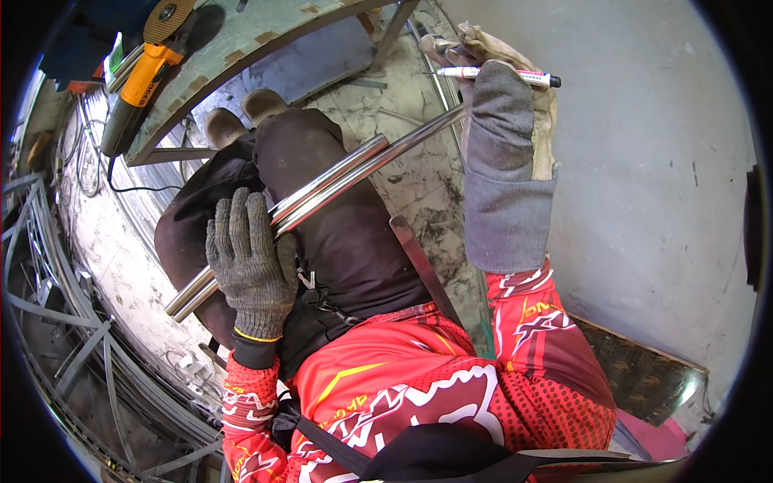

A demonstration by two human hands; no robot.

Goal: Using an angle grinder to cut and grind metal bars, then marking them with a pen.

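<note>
Two shiny metal tubes lie side by side at a slant across my lap, a shorter tube and a longer tube. My left hand, in a grey knit glove, presses over both of them with its fingers and hides their lower middle part. My right hand wears a thick work glove with a grey cloth back and a pale palm. It is closed on a white marker pen, whose black end points right and narrow end left. The longer tube's upper end reaches this glove's edge; whether the glove touches it is hidden.
An orange and black angle grinder rests on the workbench at upper left, its cord hanging down. Several metal strips are heaped at left. A pale wall panel stands at right, with a dark board below it.
</note>
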